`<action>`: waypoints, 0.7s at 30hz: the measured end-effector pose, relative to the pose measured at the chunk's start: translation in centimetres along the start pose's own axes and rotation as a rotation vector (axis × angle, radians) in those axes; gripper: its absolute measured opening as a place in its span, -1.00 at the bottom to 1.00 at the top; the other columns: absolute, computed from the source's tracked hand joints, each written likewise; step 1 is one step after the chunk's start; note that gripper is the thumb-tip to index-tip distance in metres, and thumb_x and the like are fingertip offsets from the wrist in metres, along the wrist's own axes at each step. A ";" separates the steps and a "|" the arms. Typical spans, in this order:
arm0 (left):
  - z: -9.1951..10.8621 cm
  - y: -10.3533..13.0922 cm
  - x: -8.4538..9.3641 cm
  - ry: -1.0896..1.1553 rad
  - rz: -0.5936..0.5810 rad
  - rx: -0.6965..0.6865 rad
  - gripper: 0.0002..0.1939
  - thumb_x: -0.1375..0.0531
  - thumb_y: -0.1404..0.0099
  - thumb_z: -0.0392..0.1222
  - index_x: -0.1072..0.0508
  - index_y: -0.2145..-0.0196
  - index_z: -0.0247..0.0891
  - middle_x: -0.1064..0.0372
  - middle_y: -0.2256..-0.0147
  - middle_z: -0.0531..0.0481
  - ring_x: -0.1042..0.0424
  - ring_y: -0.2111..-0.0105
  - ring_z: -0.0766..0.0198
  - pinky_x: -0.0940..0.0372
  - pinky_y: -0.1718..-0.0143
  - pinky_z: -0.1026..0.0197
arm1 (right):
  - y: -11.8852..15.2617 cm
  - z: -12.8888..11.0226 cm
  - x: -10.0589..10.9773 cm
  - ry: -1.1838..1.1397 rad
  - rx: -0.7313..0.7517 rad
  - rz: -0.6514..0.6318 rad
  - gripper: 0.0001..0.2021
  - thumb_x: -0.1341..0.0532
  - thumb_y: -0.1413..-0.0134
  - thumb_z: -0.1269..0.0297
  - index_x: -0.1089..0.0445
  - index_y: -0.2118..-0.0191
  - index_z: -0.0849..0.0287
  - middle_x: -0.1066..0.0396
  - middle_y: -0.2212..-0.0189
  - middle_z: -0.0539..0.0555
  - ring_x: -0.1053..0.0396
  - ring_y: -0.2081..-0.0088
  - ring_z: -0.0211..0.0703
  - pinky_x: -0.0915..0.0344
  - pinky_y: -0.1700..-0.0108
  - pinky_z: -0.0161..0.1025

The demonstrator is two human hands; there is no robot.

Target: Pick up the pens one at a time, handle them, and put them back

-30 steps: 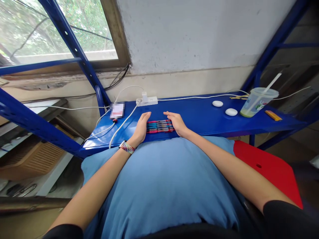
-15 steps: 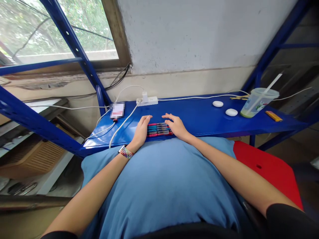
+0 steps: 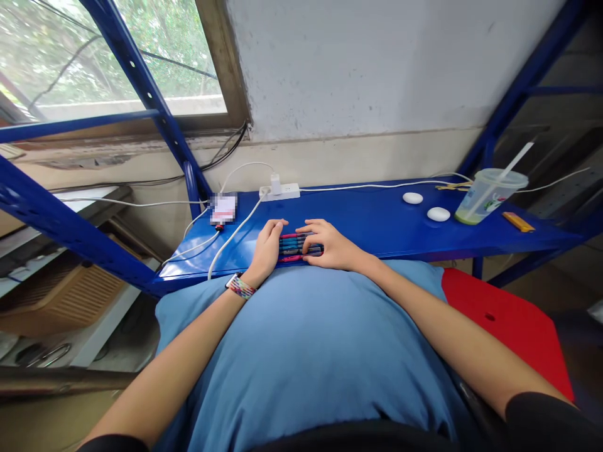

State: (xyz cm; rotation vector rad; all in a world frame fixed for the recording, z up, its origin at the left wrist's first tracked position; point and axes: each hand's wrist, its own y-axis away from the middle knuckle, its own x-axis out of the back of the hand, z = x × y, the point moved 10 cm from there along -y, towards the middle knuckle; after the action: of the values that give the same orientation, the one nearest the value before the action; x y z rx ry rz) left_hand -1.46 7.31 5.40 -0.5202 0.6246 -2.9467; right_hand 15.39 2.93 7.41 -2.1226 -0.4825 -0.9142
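Observation:
Several pens [image 3: 292,242] with pink, blue and dark barrels lie side by side near the front edge of the blue table [image 3: 367,216]. Against their left ends rests my left hand [image 3: 268,246], its fingers extended and a colourful band on the wrist. My right hand [image 3: 327,245] is over the right part of the pens with its fingers spread and curved, and the thumb touches the front pens. The right ends of the pens are partly hidden under this hand.
A power strip [image 3: 285,191] with white cables sits at the back. Two white egg-shaped objects [image 3: 438,214], a plastic cup [image 3: 485,198] with a straw and a yellow-orange packet [image 3: 517,221] are at the right. Beside my lap is a red stool [image 3: 509,326].
My right hand has moved left and toward me, reaching further over the pens and covering more of them. My left hand stays against their left ends.

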 end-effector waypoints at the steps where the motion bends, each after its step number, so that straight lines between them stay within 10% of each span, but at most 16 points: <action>1: 0.0 0.0 0.0 0.003 -0.001 -0.001 -0.71 -0.05 -0.56 -0.04 -0.54 0.12 -0.14 -0.60 -0.08 -0.09 -0.47 -0.22 0.05 -0.30 -0.32 0.02 | 0.0 0.0 0.0 0.010 0.004 -0.007 -0.89 -0.50 -0.08 0.39 -0.64 0.32 0.03 -0.54 -0.25 0.14 -0.19 -0.48 0.30 -0.16 -0.46 0.32; 12: 0.9 0.5 -0.2 -0.033 -0.012 -0.044 -0.74 -0.05 -0.58 -0.03 -0.50 0.10 -0.14 -0.58 -0.09 -0.08 -0.47 -0.21 0.08 -0.30 -0.30 0.05 | -0.3 0.7 -0.6 -0.044 -0.031 -0.032 -0.83 -0.45 -0.03 0.51 -0.61 0.34 0.04 -0.58 -0.20 0.12 -0.26 -0.45 0.24 -0.20 -0.45 0.28; 21: 4.5 2.0 -0.8 -0.204 -0.123 -0.250 -0.79 -0.22 -0.51 0.02 -0.60 0.17 -0.10 -0.63 0.22 -0.02 -0.56 0.11 0.05 -0.41 -0.11 0.01 | 0.1 1.4 2.7 -0.065 -0.124 0.249 -0.94 -0.34 -0.27 0.33 -0.59 0.22 0.03 -0.68 0.08 0.08 -0.53 -0.13 0.09 -0.42 -0.25 0.05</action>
State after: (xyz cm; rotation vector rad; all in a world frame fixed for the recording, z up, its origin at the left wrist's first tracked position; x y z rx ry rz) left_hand 0.89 3.94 8.16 -0.8996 0.9722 -2.8873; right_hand 17.93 4.08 8.73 -2.2687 -0.1913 -0.7516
